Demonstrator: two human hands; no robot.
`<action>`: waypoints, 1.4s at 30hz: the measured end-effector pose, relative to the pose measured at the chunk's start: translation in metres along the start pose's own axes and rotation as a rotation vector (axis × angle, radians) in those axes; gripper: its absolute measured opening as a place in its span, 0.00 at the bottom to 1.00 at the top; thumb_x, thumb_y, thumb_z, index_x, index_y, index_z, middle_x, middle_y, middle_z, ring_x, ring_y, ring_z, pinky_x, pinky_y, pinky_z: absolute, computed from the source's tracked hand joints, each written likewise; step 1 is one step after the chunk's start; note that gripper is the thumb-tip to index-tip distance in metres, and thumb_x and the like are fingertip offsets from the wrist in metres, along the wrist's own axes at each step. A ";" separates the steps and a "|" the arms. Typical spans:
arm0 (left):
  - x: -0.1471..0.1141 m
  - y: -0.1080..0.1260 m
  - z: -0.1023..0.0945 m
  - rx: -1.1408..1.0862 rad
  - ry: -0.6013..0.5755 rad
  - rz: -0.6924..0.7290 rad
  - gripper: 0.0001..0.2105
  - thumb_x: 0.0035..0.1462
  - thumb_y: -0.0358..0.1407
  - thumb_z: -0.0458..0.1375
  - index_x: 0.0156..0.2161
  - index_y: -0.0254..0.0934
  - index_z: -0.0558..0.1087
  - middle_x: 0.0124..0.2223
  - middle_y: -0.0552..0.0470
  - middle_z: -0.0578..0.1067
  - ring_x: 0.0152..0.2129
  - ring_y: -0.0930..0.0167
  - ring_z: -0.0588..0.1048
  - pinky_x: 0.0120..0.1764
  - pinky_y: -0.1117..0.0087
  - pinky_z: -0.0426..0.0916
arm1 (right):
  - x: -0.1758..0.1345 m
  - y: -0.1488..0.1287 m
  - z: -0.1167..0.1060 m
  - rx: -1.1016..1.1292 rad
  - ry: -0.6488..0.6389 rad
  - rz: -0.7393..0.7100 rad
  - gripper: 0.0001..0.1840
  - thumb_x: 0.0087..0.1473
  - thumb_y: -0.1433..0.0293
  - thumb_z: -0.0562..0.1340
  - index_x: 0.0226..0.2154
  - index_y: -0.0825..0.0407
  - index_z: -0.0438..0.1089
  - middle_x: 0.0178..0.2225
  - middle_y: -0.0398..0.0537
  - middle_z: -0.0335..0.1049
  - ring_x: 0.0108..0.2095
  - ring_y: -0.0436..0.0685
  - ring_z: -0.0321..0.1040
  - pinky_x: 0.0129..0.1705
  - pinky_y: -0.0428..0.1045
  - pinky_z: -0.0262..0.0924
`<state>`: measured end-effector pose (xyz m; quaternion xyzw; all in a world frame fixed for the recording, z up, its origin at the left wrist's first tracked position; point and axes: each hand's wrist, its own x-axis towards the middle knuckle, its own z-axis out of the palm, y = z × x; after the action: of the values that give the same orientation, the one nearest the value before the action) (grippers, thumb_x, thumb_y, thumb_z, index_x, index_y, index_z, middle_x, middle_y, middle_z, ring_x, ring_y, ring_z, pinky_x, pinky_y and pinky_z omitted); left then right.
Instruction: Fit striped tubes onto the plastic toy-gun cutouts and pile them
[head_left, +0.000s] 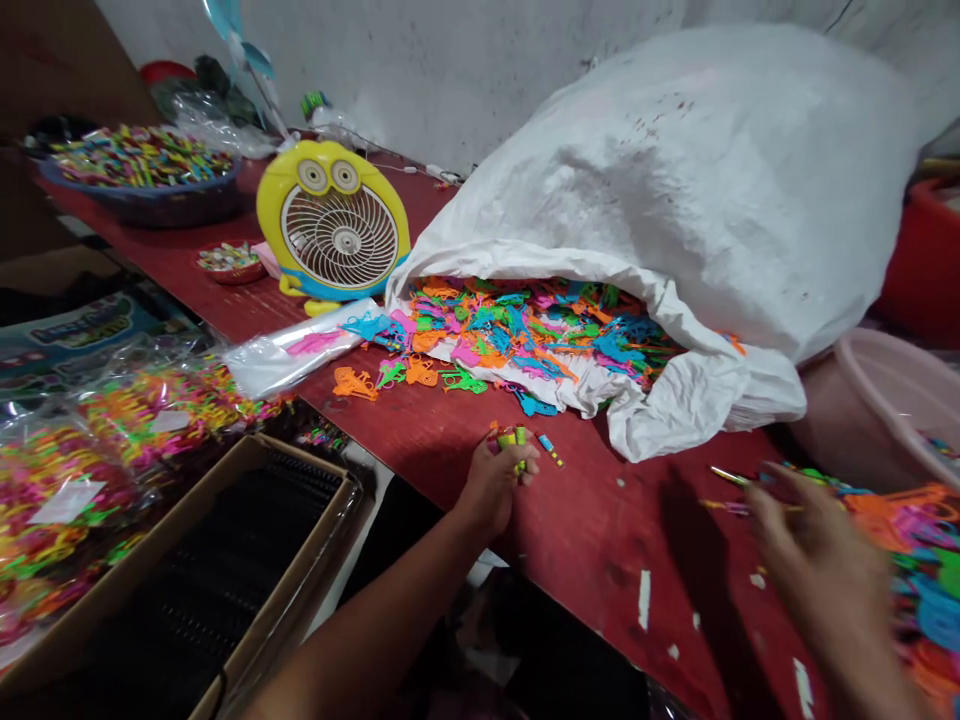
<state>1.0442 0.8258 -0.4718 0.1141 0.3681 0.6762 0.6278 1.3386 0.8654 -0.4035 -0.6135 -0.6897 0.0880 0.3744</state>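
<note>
My left hand (491, 485) is closed around several small striped sticks (513, 450) in yellow, green and red, just over the front part of the red table. One blue striped stick (550, 450) lies on the table beside its fingertips. My right hand (817, 550) is smeared by motion over the right side of the table. By its fingertips are a shiny slim metal piece (729, 476) and a thin yellow and pink piece (726, 506); whether the fingers touch them is unclear. A pile of colourful flat plastic pieces (937, 600) lies to its right.
A big white sack (697, 190) spills colourful plastic shapes (517, 325). A yellow fan (334, 225), a clear plastic bag (296, 350) and a basin of striped sticks (142, 195) are leftward. A carton (247, 470) flanks the table (592, 560); a pink tub (862, 400) stands right.
</note>
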 end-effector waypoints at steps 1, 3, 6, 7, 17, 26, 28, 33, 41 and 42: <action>0.000 -0.001 0.001 0.030 0.008 0.010 0.17 0.42 0.37 0.67 0.37 0.30 0.72 0.27 0.52 0.73 0.20 0.78 0.68 0.23 0.77 0.58 | 0.004 -0.020 0.024 -0.007 -0.053 -0.071 0.16 0.55 0.57 0.60 0.45 0.42 0.72 0.41 0.56 0.75 0.37 0.64 0.73 0.38 0.58 0.64; 0.000 -0.003 0.003 0.115 0.010 0.033 0.16 0.43 0.38 0.67 0.36 0.30 0.72 0.27 0.51 0.73 0.19 0.77 0.68 0.23 0.77 0.58 | 0.025 -0.055 0.070 0.026 -0.121 -0.236 0.16 0.57 0.61 0.58 0.46 0.48 0.72 0.42 0.53 0.75 0.40 0.60 0.72 0.43 0.55 0.64; -0.002 -0.005 0.003 0.213 -0.011 0.074 0.14 0.46 0.39 0.65 0.34 0.30 0.71 0.25 0.51 0.73 0.18 0.78 0.67 0.22 0.77 0.58 | 0.076 -0.088 0.129 -0.094 -0.244 -0.379 0.18 0.59 0.70 0.53 0.48 0.57 0.71 0.46 0.56 0.72 0.46 0.58 0.68 0.48 0.51 0.60; -0.002 -0.005 0.003 0.221 -0.016 0.086 0.14 0.47 0.39 0.65 0.34 0.31 0.70 0.25 0.52 0.73 0.17 0.78 0.67 0.22 0.77 0.57 | 0.093 -0.094 0.145 -0.202 -0.305 -0.372 0.19 0.59 0.72 0.53 0.50 0.59 0.70 0.47 0.58 0.70 0.48 0.58 0.66 0.50 0.51 0.58; -0.003 -0.009 0.000 0.278 -0.005 0.135 0.11 0.49 0.38 0.62 0.32 0.33 0.68 0.24 0.52 0.73 0.16 0.78 0.65 0.21 0.77 0.57 | 0.103 -0.090 0.185 -0.256 -0.405 -0.362 0.07 0.53 0.72 0.59 0.33 0.57 0.72 0.34 0.54 0.70 0.36 0.57 0.64 0.39 0.51 0.54; -0.001 -0.010 0.004 0.357 0.068 0.185 0.09 0.51 0.38 0.60 0.30 0.33 0.70 0.20 0.55 0.70 0.16 0.77 0.65 0.22 0.77 0.58 | 0.001 -0.079 0.132 0.638 -0.562 0.058 0.22 0.49 0.58 0.66 0.45 0.52 0.70 0.32 0.45 0.72 0.29 0.52 0.66 0.33 0.48 0.62; -0.003 -0.012 0.006 0.371 0.079 0.169 0.08 0.50 0.37 0.60 0.29 0.34 0.68 0.19 0.55 0.69 0.15 0.77 0.64 0.22 0.76 0.57 | -0.019 -0.083 0.125 0.697 -0.579 0.125 0.21 0.49 0.59 0.67 0.43 0.52 0.70 0.31 0.45 0.71 0.28 0.51 0.65 0.32 0.47 0.63; -0.008 -0.014 0.011 0.354 0.059 0.134 0.08 0.49 0.35 0.61 0.27 0.34 0.67 0.17 0.58 0.67 0.15 0.78 0.62 0.21 0.76 0.54 | -0.039 -0.087 0.109 0.698 -0.645 0.113 0.17 0.55 0.58 0.63 0.43 0.53 0.70 0.33 0.47 0.72 0.29 0.51 0.67 0.34 0.47 0.64; -0.015 -0.006 0.006 0.360 -0.154 0.072 0.09 0.48 0.37 0.63 0.28 0.33 0.69 0.18 0.57 0.66 0.15 0.78 0.62 0.21 0.76 0.54 | -0.028 -0.067 0.088 0.221 -0.438 -0.481 0.27 0.62 0.70 0.54 0.63 0.44 0.57 0.62 0.53 0.58 0.58 0.59 0.61 0.57 0.57 0.58; -0.015 -0.007 0.004 0.366 -0.188 0.072 0.10 0.48 0.37 0.63 0.27 0.33 0.69 0.18 0.56 0.67 0.15 0.78 0.62 0.22 0.76 0.55 | -0.026 -0.065 0.087 0.163 -0.480 -0.589 0.27 0.61 0.71 0.54 0.62 0.43 0.59 0.64 0.52 0.55 0.60 0.60 0.58 0.58 0.57 0.57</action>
<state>1.0547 0.8125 -0.4682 0.3017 0.4203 0.6066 0.6036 1.2330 0.8559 -0.4377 -0.3196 -0.8950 0.1723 0.2592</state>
